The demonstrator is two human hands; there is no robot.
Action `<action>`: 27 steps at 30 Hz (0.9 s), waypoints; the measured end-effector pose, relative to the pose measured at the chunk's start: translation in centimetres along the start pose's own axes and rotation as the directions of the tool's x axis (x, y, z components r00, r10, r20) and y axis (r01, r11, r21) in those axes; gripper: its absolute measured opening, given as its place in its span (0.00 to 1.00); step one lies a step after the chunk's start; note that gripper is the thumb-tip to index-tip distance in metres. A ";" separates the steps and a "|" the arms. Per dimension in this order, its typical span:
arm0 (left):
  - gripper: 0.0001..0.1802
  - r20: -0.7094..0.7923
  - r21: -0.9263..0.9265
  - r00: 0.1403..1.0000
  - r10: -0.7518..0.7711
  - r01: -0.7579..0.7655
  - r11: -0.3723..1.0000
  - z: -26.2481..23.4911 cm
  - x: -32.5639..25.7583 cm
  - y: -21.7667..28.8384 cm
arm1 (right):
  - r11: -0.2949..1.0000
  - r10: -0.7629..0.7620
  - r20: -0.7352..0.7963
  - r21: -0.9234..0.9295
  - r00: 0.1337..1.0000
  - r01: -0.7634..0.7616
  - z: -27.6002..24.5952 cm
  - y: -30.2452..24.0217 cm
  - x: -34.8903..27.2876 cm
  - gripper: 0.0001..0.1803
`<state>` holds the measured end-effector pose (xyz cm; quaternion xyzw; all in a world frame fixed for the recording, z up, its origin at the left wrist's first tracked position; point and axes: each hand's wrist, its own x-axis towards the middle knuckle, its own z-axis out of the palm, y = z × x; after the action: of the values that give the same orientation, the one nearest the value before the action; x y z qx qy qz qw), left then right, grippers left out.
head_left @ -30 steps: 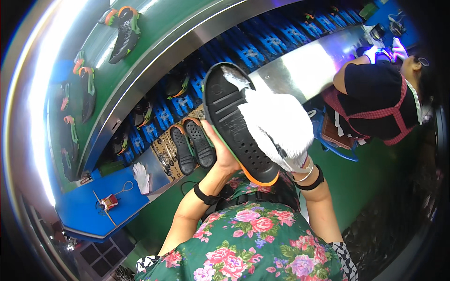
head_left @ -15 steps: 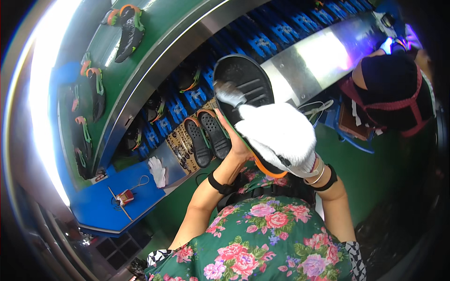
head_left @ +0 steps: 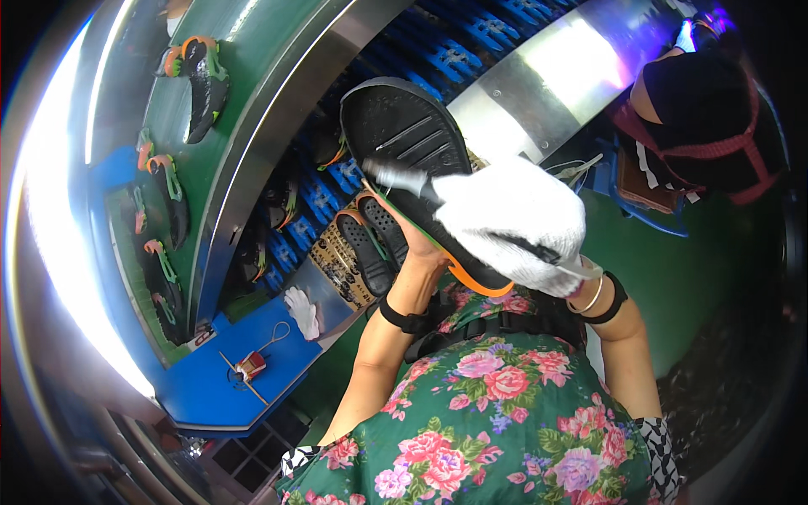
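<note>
Sole, black with an orange rim at its near end, is held up mid-view from the head camera, before a green floral garment. The bare left hand supports it, clasped around its left edge, the fingers mostly hidden behind. The white-gloved right hand is closed round a brush whose blurred head crosses the sole's middle toward the left edge. To the left, two orange-edged clogs lie side by side on a brown patterned board; nearby, a white glove rests on the blue worktop.
</note>
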<state>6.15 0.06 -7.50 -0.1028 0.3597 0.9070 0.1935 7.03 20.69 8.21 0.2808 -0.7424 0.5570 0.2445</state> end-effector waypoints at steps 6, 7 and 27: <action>0.59 -0.020 -0.053 1.000 0.019 -0.020 0.998 3.1 1.0 0.8 | 0.997 -0.073 0.066 0.000 0.995 0.074 0.3 0.2 -0.2 0.16; 0.60 0.029 -0.059 0.999 0.021 -0.020 0.998 2.9 1.1 1.0 | 0.999 -0.044 0.061 0.013 0.997 0.043 -0.2 0.3 -0.2 0.16; 0.49 0.352 -0.116 0.931 0.098 -0.061 0.991 9.1 2.9 4.2 | 0.985 0.092 0.073 0.142 0.993 -0.102 -1.5 1.5 -2.4 0.14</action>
<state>1.36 4.41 0.71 0.0682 0.2754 0.9349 0.2131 7.78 22.87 5.94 0.2797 -0.7202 0.6114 0.1710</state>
